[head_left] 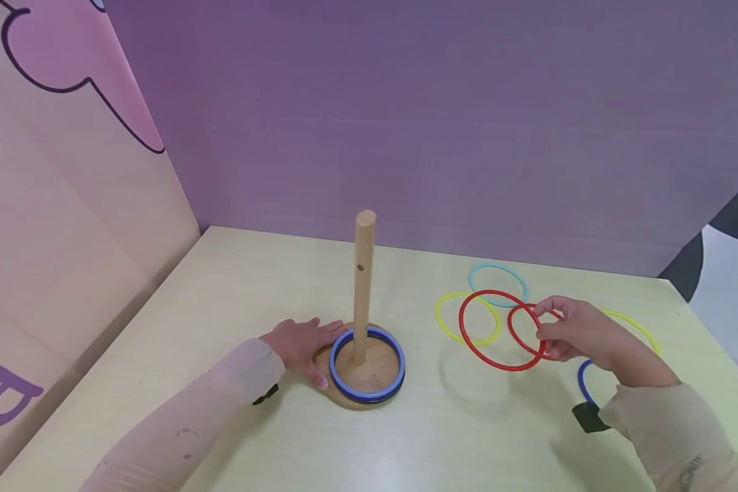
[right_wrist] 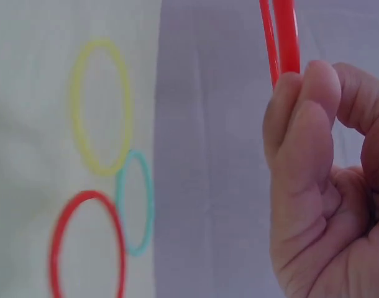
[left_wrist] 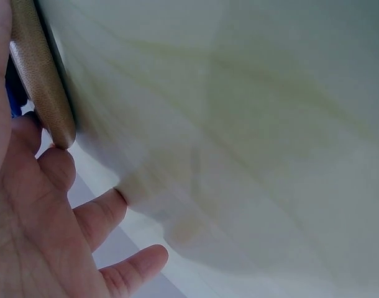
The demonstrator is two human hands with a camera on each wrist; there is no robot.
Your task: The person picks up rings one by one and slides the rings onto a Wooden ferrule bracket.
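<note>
Head view: right hand (head_left: 581,335) pinches thin red ring (head_left: 498,330).

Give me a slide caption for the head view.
Left hand steadies the peg base; right hand pinches a red ring.

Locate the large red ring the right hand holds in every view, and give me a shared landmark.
Head: the large red ring sits right of centre, pinched at its right edge by the right hand.
Left wrist: not in it.
Right wrist: only a short stretch of the ring shows at the top, above the fingertips.
Shared landmark: the yellow ring lying beside the light blue ring.
</note>
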